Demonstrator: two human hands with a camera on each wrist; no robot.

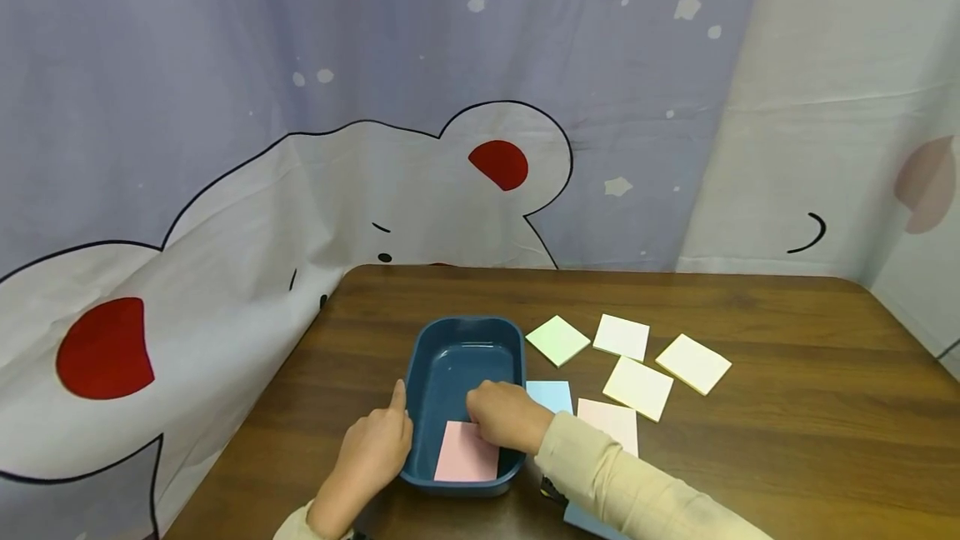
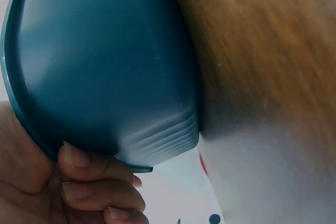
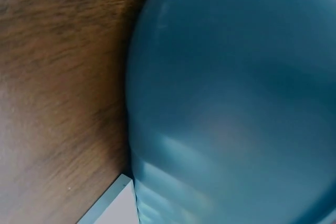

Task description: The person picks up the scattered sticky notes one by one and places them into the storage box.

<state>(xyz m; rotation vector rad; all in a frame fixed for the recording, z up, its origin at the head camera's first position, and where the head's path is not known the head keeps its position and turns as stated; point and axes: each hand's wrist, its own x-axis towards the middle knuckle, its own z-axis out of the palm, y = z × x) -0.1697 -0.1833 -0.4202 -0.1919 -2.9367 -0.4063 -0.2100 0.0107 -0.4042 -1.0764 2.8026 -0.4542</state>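
Note:
A dark blue plastic basin (image 1: pixel 450 377) stands on the wooden table. At its left side, my left hand (image 1: pixel 377 440) holds the rim, the index finger extended along it. In the left wrist view several fingers (image 2: pixel 100 192) curl below the rim against the outer wall. My right hand (image 1: pixel 506 417) reaches over the right rim into the basin and pinches a pink sticky note pad (image 1: pixel 463 458) near its upper right edge; the fingertips are hidden. The right wrist view shows only the basin's outer wall (image 3: pixel 226 103) and, beside it, a pad's corner (image 3: pixel 118 205).
Right of the basin lie a green pad (image 1: pixel 558 341), a white pad (image 1: pixel 622 336), two cream pads (image 1: pixel 693 363), a light blue pad (image 1: pixel 550 395) and a pale pink pad (image 1: pixel 615 422). A blue-grey object (image 1: pixel 588 521) is partly under the right sleeve. A printed curtain (image 1: pixel 375 48) hangs behind.

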